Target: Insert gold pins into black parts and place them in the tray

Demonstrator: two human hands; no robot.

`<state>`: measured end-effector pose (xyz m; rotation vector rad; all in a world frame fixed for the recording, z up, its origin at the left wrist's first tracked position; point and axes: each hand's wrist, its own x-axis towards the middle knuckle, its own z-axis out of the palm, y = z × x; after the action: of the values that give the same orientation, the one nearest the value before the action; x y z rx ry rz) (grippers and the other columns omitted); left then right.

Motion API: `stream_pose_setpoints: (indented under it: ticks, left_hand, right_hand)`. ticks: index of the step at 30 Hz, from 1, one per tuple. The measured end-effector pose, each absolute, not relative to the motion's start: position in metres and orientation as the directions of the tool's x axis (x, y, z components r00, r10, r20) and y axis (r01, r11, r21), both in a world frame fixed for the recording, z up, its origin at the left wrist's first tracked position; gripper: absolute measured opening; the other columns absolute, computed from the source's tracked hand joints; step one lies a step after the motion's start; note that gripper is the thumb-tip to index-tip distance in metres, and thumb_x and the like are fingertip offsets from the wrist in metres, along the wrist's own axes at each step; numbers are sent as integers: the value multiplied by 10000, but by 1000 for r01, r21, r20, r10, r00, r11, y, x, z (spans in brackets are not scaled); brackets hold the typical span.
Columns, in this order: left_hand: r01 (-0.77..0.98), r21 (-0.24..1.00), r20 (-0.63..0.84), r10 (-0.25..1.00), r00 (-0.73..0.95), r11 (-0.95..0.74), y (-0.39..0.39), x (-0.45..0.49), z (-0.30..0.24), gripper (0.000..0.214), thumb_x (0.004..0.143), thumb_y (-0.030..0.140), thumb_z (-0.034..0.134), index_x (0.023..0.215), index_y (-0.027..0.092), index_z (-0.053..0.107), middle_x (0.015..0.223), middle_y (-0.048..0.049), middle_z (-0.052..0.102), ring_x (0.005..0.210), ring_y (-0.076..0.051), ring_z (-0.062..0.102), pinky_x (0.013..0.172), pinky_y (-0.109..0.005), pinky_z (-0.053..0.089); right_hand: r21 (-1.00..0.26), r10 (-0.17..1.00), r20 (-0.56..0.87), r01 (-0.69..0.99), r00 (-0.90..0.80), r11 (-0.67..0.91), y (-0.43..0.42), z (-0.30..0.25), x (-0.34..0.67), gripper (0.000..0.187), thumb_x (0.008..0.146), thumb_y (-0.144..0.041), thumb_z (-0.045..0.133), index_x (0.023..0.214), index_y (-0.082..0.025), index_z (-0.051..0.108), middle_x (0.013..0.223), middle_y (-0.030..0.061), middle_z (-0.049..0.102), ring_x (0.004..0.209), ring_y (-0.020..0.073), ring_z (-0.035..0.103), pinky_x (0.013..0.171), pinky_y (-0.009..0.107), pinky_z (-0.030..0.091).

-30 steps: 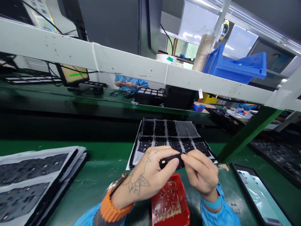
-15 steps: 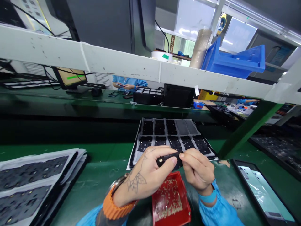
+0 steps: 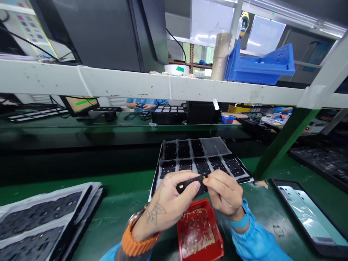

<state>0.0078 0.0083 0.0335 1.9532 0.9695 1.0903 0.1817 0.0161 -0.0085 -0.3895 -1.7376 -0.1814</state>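
My left hand (image 3: 174,199) grips a thin black plate-like part (image 3: 187,185) between thumb and fingers; a small pale square shows on it. At the part's right end, my right hand (image 3: 224,192) has thumb and forefinger pinched together. A tiny yellow bit (image 3: 204,177) shows at those fingertips; whether they hold it or only touch it, I cannot tell. Just below the hands stands a red bin (image 3: 199,232) with many tiny pale pieces in it. Behind the hands lies a tray (image 3: 202,163) of black parts in pockets, some pockets without a part.
Stacked trays (image 3: 35,221) of black parts lie at the left. On the right are a black tray (image 3: 310,217) with shiny pale-green panels and a green post (image 3: 288,141). A white shelf beam (image 3: 130,83) crosses above, carrying a blue bin (image 3: 261,67). Another person's hands (image 3: 141,106) work across the bench.
The view has shifted a little. Both hands stay at the black part, and a yellow bit now shows at my right fingertips.
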Motion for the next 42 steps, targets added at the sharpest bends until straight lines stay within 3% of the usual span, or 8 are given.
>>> stream_pose_setpoints:
  ticks: [7,11,14,21,26,34,38,42]
  left_hand:
    - [335,795,390,850,354,-505,13,-1,40,221,902,303,566,909,159,733,735,-32,675,620,-135,607,528,-212,464]
    - [379,738,449,826,341,-558,17,-9,47,188,914,256,551,902,159,712,797,-30,679,731,-143,632,635,-219,480]
    - [368,735,453,816,358,-569,16,-9,48,171,910,236,547,908,158,699,824,-28,684,750,-142,629,652,-223,473]
    - [349,712,494,788,368,-610,13,0,38,162,899,238,565,937,171,708,807,-17,684,726,-139,626,681,-247,482]
    - [340,730,485,800,354,-593,12,-1,39,161,911,258,569,937,171,702,782,-8,658,659,-119,606,590,-216,457]
    - [337,765,446,829,338,-549,10,-3,46,164,896,276,576,918,169,699,767,-24,669,728,-155,648,557,-203,461]
    - [334,757,457,820,345,-562,9,-3,46,159,901,271,573,904,174,700,757,-16,669,719,-149,645,598,-212,478]
    - [344,721,500,795,343,-602,10,-4,43,142,905,240,575,932,192,705,787,0,684,705,-130,634,678,-223,493]
  right_hand:
    - [-143,199,962,271,-190,952,18,-5,188,221,1013,-16,478,1093,-165,620,924,101,600,761,247,612,637,358,542]
    - [-257,299,934,210,-198,943,12,4,193,181,924,-25,541,1009,-165,617,892,81,603,764,250,606,666,368,523]
    - [-315,374,904,269,-207,910,7,9,193,156,925,-42,565,994,-168,626,886,78,608,773,254,604,671,360,519]
    - [-225,330,908,366,-257,903,7,10,188,308,946,16,505,1129,-154,686,914,97,605,760,244,580,651,353,492]
    - [-273,357,891,297,-281,915,8,13,192,275,932,10,511,1042,-147,707,870,90,607,712,229,555,621,344,462]
    - [-345,387,882,189,-270,919,5,16,196,267,921,-22,520,1058,-156,706,856,77,603,693,221,563,608,335,466]
    - [-328,397,865,253,-307,910,5,17,195,260,928,-29,515,1077,-148,691,897,93,615,733,234,576,640,354,472]
    - [-355,411,827,211,-384,911,3,19,197,204,913,-45,518,945,-164,681,793,50,608,653,215,541,615,346,433]
